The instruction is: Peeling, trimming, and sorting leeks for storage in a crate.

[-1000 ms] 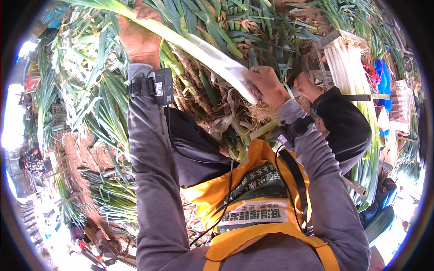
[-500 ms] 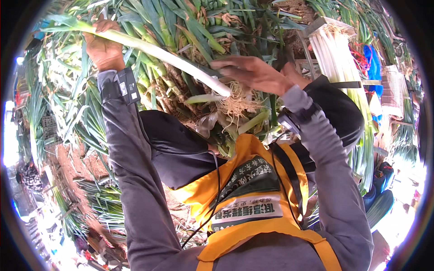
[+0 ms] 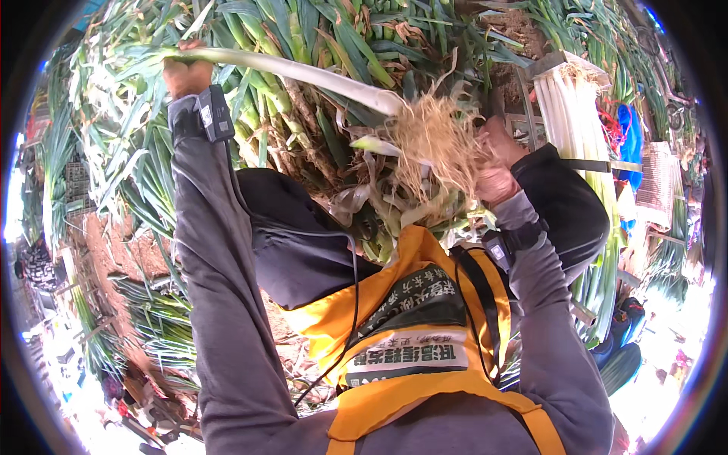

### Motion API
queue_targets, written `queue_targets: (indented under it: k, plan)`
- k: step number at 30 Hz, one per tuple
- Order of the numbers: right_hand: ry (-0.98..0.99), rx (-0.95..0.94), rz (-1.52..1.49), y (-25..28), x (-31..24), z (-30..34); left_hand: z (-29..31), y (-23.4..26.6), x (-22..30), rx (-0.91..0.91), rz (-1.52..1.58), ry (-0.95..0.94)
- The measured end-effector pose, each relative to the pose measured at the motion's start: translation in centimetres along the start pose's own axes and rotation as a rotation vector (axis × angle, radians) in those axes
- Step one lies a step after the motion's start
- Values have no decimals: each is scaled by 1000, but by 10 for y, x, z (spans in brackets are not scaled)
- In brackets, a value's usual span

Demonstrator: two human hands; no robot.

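Note:
A long leek (image 3: 303, 72) with a white stalk slants across the pile in front of me. My left hand (image 3: 188, 74) is closed around its green upper end, at the upper left. A bushy tuft of pale roots (image 3: 440, 140) spreads at the stalk's other end, partly blurred. Right beside these roots is my right hand (image 3: 497, 182); they cover its fingers, so its grip is hidden. Below the stalk, a short pale-green leek piece (image 3: 375, 145) pokes out among the roots and dry peelings.
A heap of leeks (image 3: 288, 34) with green leaves lies ahead. To the right, a strapped bundle of trimmed white leeks (image 3: 569, 106) rests in a metal frame. My dark-trousered knees (image 3: 296, 220) flank the yellow apron (image 3: 409, 311). More green leeks (image 3: 163, 326) lie at lower left.
My right hand has swung down and right, from above the stalk to beside the root tuft. The roots now spread wider and higher. My left hand has shifted slightly right with the leek.

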State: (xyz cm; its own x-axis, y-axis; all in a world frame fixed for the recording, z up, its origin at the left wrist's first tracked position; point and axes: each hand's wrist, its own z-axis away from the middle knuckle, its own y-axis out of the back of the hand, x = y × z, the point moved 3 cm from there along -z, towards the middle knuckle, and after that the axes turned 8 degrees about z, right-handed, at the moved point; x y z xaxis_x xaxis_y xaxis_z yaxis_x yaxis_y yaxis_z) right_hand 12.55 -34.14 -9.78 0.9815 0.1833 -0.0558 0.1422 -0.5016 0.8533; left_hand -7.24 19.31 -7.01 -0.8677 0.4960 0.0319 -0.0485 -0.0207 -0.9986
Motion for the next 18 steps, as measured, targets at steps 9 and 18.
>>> queue_targets:
  k: [9,18]
  plan:
    - [-855,97,-422,40,-4,-65,8,5,1,-10,-563,-246]
    - [-1141,-222,-1242,-53,-29,-63,0,14,3,215,-392,-107]
